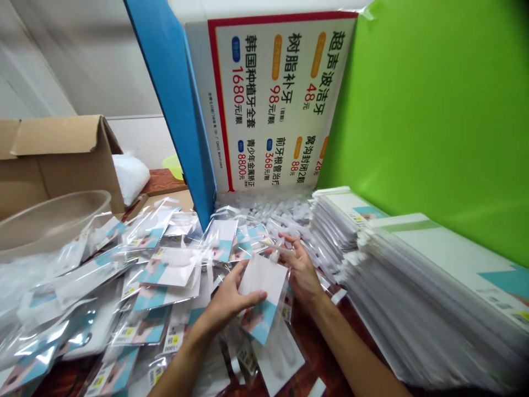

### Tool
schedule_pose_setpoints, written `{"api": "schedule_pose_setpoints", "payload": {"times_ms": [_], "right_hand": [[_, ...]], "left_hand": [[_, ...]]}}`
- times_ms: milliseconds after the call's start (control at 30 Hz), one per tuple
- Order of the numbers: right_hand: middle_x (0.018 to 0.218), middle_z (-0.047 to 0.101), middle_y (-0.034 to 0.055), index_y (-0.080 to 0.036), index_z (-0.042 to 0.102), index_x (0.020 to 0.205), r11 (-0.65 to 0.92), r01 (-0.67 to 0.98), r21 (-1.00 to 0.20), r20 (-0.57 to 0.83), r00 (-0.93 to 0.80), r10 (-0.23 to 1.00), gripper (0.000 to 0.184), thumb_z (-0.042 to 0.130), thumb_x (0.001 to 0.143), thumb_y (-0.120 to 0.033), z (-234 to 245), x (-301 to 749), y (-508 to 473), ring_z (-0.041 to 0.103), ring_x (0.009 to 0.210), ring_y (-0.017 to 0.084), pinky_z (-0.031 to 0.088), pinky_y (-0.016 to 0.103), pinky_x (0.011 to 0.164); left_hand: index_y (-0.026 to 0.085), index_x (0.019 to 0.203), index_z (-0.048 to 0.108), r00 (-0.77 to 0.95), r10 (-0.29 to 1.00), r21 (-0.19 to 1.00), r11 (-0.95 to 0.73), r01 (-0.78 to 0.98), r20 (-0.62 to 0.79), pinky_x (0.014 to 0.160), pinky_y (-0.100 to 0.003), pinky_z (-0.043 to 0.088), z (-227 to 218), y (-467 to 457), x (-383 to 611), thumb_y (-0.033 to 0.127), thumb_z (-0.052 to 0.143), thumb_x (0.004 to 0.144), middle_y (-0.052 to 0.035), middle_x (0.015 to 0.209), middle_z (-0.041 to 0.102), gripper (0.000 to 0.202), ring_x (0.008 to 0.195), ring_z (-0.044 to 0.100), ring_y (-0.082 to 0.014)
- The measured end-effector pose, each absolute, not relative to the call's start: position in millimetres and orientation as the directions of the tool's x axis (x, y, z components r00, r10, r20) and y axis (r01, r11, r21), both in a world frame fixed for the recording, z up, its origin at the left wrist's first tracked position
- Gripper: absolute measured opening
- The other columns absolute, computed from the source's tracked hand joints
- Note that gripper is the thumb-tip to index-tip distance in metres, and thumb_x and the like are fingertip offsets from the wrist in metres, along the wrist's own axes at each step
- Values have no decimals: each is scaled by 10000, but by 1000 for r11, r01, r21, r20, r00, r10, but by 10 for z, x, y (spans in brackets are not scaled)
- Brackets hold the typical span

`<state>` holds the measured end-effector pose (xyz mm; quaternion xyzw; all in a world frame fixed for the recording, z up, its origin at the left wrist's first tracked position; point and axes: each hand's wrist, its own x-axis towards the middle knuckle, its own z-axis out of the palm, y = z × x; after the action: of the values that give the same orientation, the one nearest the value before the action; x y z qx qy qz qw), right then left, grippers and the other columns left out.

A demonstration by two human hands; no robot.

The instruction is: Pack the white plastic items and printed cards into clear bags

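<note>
My left hand point(229, 300) grips a clear plastic packet point(262, 292) with a white and teal card inside, thumb over its lower left side. My right hand point(300, 270) is at the packet's upper right edge, fingers curled around a thin clear tube-like piece point(278, 247) at the packet's mouth. Both hands hover over a brown table, just in front of a heap of small clear pieces point(273, 212).
Filled packets point(157, 270) lie piled across the left. Two tall stacks of printed cards point(417, 286) stand on the right. A blue board point(176, 99), a printed price board point(273, 99) and a green board point(433, 110) wall the back. A cardboard box point(58, 160) and plastic tub point(49, 218) sit far left.
</note>
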<state>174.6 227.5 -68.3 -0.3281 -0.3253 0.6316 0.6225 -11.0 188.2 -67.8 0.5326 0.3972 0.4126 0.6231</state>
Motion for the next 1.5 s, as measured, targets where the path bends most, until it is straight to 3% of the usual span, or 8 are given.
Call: {"api": "schedule_pose_setpoints", "payload": {"times_ms": [200,400,533,700,900,1100,1267,1500], "right_hand": [[757,733,-42,-265,650,1055,34,-603,-797,-10,69,998,476,898,659,-353,-725,1769,2326,660,632,146,488,262,633],[1010,791,58,-217,802,879,35,-342,-939,69,-86,994,231,746,830,-435,-705,1787,2260,679,910,227,504,349,834],[1088,797,67,-233,832,836,118,-325,-938,162,-109,981,360,583,930,-475,-661,1765,2211,639,1161,290,429,422,1052],[1200,753,109,-203,837,818,89,-292,-952,148,-187,971,666,363,987,-638,-628,1781,2181,572,1260,343,410,467,1076],[1325,695,81,-245,747,1203,15,-316,-949,114,-296,948,636,366,962,-694,-650,1800,2147,580,1248,327,418,484,1092],[1335,682,69,-247,802,1052,163,-213,-963,225,-310,924,539,389,1001,-589,-662,1831,2167,508,1346,318,340,489,1171],[1242,709,73,-271,820,989,277,-6,-961,266,-305,915,313,624,921,-506,-622,1857,2217,562,1258,309,411,457,1088],[1119,718,60,-256,817,940,340,-7,-940,329,-274,904,268,642,926,-457,-633,1849,2225,618,1116,254,447,368,994]], "left_hand": [[176,1326,558,372,927,995,73,-68,-43,959,-311,495,-667,1882,-95,316,867,715,-103,1301,687,698,1179,638,-282],[183,1363,521,362,931,985,95,-142,-38,966,-337,503,-688,1887,-91,325,859,732,-116,1306,690,729,1191,643,-297],[168,1380,487,341,939,980,98,-171,-35,984,-358,496,-711,1898,-87,336,870,716,-143,1362,656,785,1231,623,-317],[167,1397,459,341,940,973,95,-210,-18,998,-387,498,-727,1905,-83,352,860,727,-151,1363,656,803,1255,613,-333],[190,1401,491,313,949,989,72,-133,-27,1055,-392,472,-739,1908,-107,365,866,713,-111,1365,658,803,1251,612,-309],[168,1381,487,310,950,984,69,-161,-15,991,-370,507,-755,1900,-96,362,869,707,-126,1310,686,799,1189,647,-298],[145,1371,488,312,950,984,58,-169,-2,946,-371,527,-752,1924,-81,413,850,725,-146,1266,704,787,1137,673,-302],[193,1386,484,295,955,1000,6,8,-8,1038,-374,482,-746,1905,-91,341,926,590,-107,1374,631,922,1253,590,-306]]}}
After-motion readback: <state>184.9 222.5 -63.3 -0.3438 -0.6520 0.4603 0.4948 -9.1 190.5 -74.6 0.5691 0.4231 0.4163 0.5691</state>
